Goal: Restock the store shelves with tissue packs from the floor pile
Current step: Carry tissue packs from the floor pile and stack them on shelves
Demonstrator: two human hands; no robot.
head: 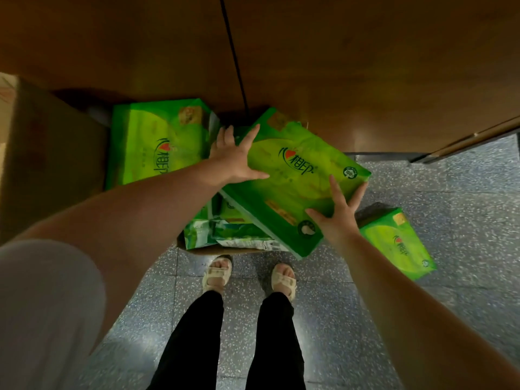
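Note:
A large green tissue pack (292, 175) is tilted above the floor pile, held between both hands. My left hand (233, 159) grips its left edge, thumb and forefinger spread on the top face and the other fingers behind the edge. My right hand (337, 215) grips its near right corner, thumb and forefinger on top and the other fingers round the side. Another green pack (157, 144) leans at the back left. A third green pack (396, 243) lies on the floor to the right. Smaller green and white packs (225, 232) lie under the held one.
A brown wooden cabinet front (309, 66) with a dark vertical seam fills the top. A cardboard box (42, 156) stands at the left. My feet in pale sandals (247, 277) stand on the speckled grey floor (422, 291) just before the pile.

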